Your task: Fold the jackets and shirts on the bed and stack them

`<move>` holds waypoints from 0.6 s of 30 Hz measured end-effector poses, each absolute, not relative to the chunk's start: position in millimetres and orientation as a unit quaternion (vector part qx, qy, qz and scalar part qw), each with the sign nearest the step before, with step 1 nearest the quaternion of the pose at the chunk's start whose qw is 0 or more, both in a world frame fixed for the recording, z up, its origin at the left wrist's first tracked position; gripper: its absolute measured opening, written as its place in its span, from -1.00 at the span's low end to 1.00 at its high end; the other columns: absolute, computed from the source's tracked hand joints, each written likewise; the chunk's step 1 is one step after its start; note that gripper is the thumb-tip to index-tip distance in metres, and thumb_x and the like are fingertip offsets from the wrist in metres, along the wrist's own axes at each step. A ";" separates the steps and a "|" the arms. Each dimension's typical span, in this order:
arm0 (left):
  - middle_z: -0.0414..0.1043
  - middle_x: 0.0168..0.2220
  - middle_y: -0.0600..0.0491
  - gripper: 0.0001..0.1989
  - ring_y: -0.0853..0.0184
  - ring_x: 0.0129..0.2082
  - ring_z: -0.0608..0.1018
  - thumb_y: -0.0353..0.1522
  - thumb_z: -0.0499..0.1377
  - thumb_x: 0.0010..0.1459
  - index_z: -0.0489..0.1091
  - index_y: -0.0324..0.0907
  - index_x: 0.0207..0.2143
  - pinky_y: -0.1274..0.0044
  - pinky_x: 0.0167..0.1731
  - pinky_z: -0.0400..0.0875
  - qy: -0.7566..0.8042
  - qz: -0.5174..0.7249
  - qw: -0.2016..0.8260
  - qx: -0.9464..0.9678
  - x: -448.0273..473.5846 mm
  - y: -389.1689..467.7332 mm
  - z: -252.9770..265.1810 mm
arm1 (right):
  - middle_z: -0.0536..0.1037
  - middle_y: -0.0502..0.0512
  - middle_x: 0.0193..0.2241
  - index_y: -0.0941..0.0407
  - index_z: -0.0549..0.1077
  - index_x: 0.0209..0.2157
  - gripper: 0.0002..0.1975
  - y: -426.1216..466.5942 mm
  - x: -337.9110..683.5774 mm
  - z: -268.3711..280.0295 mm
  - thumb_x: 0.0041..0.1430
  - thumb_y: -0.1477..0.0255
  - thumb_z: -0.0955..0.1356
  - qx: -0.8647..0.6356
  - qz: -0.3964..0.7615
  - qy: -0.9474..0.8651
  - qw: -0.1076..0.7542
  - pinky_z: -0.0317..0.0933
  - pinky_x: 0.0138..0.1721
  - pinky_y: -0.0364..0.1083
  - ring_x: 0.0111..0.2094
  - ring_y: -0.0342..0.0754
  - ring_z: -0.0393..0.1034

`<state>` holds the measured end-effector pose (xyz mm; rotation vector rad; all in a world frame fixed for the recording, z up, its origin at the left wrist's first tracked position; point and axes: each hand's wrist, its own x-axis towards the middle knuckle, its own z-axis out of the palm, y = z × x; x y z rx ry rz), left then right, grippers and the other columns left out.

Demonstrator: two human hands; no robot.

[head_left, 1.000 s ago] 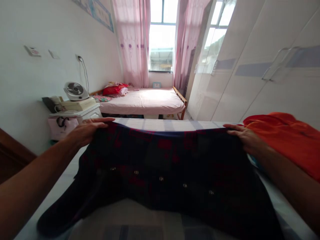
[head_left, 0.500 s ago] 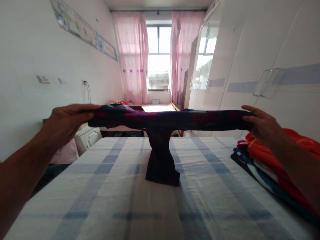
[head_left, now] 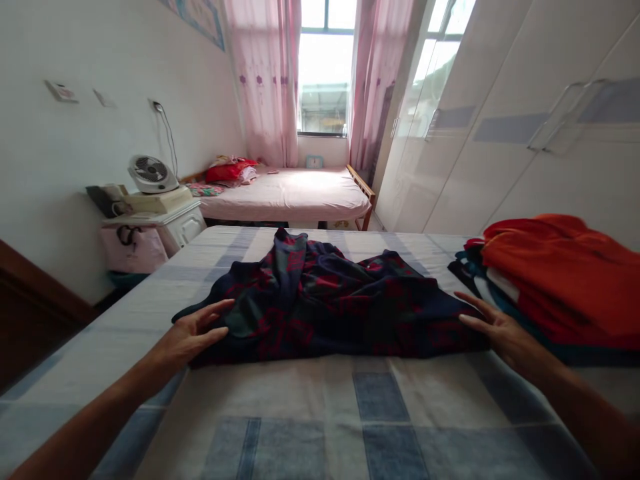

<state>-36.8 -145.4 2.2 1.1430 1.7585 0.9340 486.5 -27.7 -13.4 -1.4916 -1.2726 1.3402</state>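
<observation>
The dark plaid garment (head_left: 340, 300), navy with red and green patches, lay rumpled in the middle of the blue-and-white checked bedsheet (head_left: 280, 400), its near edge fairly straight and its far side, towards 12 o'clock, heaped in peaks. With the garment as the clock's centre, the left hand (head_left: 195, 330) was at its end between 8 and 9, thumb and fingers spread apart; the right hand (head_left: 500, 333) was at the opposite end between 3 and 4, likewise spread. Whether any fingertips pressed on the cloth could not be told.

Such ridges seemed likely to set into creases if flattened without first being drawn smooth. Neither hand visibly pinched the fabric, so a tug from there could let an end slip and skew the near edge. Between 2 and 3 stood a stack of folded clothes (head_left: 565, 287), orange on top; a wide rightward sweep might knock it askew.

Farther off, a pink-sheeted bed (head_left: 295, 193) stood near 12, and a white bedside cabinet (head_left: 187, 223) bearing a fan (head_left: 151, 170) near 10, seemingly too distant to interfere.
</observation>
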 end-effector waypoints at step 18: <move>0.50 -0.04 0.04 -0.34 0.00 0.04 0.44 -0.11 0.29 -0.21 0.39 0.05 0.04 0.31 0.06 0.30 0.716 0.300 0.323 0.541 -39.7 -180.6 -31.4 | 0.41 -0.08 0.08 -0.29 0.42 -0.03 -0.55 -89.0 501.0 -5.3 -0.03 0.12 0.37 -0.605 0.333 -0.681 0.244 0.14 0.13 0.09 0.14 0.16 0.21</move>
